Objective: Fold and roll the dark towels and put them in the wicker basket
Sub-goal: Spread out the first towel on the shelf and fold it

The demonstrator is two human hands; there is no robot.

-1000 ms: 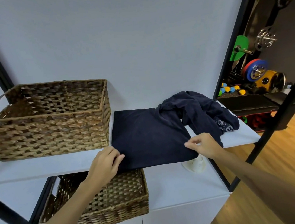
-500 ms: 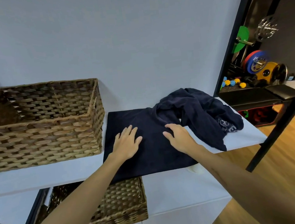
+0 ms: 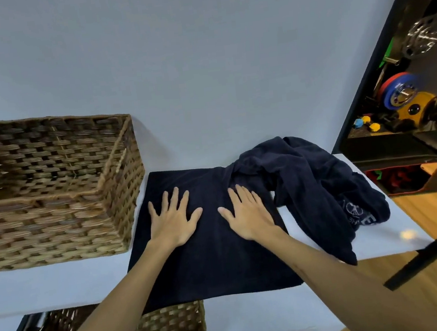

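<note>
I see my left hand (image 3: 173, 222) and right hand (image 3: 248, 213) lying flat, fingers (image 3: 177, 197) spread, on the folded dark towel (image 3: 214, 258) on the white shelf (image 3: 48, 285). A crumpled dark towel (image 3: 314, 181) lies just right, overlapping its far corner. The wicker basket (image 3: 51, 189) stands just left of the towel.

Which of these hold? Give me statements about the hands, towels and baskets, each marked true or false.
1. Both hands lie flat on the folded towel. True.
2. The left hand grips the upper basket. False: it presses the towel, apart from the basket.
3. The crumpled towel lies right of the folded one. True.
4. The upper basket holds rolled towels. False: none show inside it.
5. The right hand pinches a corner. False: its fingers are spread flat.
</note>
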